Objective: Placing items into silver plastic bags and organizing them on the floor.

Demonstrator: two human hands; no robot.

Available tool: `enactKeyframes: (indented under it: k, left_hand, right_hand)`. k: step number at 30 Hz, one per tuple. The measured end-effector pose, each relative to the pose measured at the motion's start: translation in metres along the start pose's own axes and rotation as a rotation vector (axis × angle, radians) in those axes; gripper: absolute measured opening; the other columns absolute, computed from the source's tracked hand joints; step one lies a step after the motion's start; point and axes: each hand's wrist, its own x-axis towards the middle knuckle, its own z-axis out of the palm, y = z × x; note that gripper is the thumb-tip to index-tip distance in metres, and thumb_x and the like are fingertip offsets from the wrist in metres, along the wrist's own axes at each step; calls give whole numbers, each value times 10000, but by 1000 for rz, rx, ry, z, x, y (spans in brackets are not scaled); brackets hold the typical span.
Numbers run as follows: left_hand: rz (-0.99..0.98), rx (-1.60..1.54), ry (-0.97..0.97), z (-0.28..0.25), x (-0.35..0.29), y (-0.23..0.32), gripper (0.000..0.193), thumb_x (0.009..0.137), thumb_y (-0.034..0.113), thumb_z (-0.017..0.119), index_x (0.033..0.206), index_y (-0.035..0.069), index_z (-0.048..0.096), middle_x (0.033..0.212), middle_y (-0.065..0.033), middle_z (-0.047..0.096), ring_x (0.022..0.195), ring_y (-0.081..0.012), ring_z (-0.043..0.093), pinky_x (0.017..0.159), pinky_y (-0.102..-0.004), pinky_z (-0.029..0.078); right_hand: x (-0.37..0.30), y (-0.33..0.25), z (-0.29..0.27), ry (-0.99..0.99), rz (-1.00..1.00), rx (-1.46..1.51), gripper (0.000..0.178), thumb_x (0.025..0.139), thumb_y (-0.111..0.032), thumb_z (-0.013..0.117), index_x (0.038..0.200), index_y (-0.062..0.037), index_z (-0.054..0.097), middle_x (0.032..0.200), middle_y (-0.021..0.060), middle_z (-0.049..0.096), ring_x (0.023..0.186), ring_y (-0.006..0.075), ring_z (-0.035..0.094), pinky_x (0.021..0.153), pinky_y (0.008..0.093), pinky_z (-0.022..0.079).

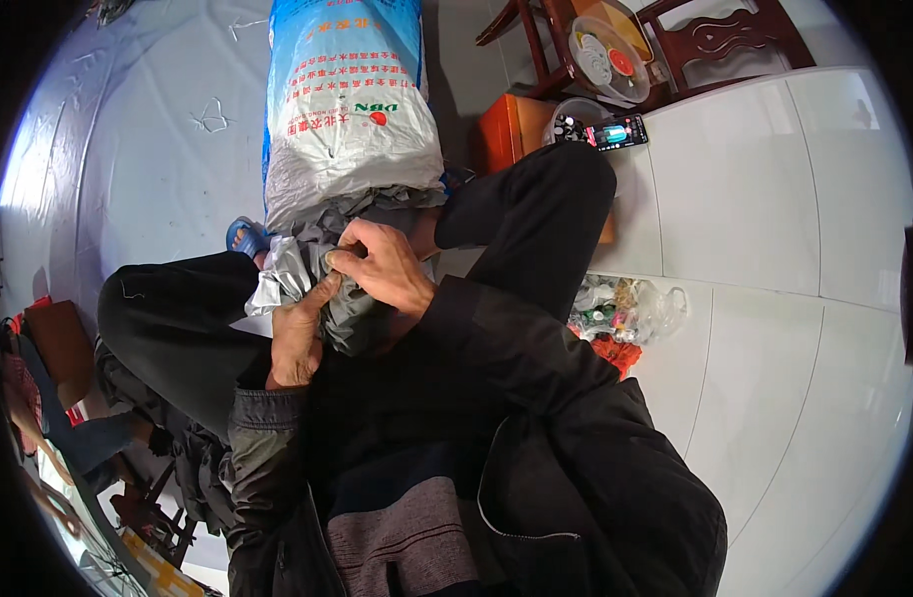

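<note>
Dark grey fabric (355,323) lies bunched between my knees, with a shiny silver-grey part (282,274) on its left. My left hand (297,336) pinches the fabric between thumb and fingers. Close beside it, my right hand (385,271) is curled with thumb and forefinger together on the same fabric. Whatever small detail sits between the fingertips is hidden. The fabric's far end meets a large blue and white woven sack (357,149), which stretches away in front of me.
Right of the sack are an orange box (511,134), a lit phone (617,132), a round plastic tub (608,62) of discs and a dark wooden chair (725,40). A clear plastic bag (655,313) of small items lies near my right knee. Someone in denim (88,438) is at far left.
</note>
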Motion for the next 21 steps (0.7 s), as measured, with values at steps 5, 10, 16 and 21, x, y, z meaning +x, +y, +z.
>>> enactKeyframes:
  k: [5,10,16,21]
  left_hand:
    - [77,44,27,-5,7,-4,589,838,-26,748,1359,62,489,1162,-33,612,1075,-184,601,964,-340,488]
    - [96,77,44,-13,10,-8,682,820,-64,738,1412,65,424,1176,-39,595,1078,-182,594,946,-337,495]
    - [93,50,45,-14,8,-9,662,809,-96,714,1389,57,434,1176,-47,588,1081,-184,587,937,-331,496]
    - [112,147,1,0,-1,-4,623,790,-113,702,1343,53,468,1174,-43,581,1079,-183,583,927,-331,496]
  right_hand:
    - [-3,3,4,47,-146,-44,251,854,-183,749,888,26,615,793,155,676,714,267,676,642,386,510]
    - [-7,-2,7,39,-121,-33,248,864,-182,736,881,22,597,789,163,671,739,314,679,653,401,513]
    - [-8,-3,15,84,-213,-30,267,854,-203,725,861,10,564,756,192,650,715,401,659,632,474,493]
    - [-3,8,14,-24,-273,-314,233,885,-210,704,843,-20,575,728,192,626,693,411,641,598,484,481]
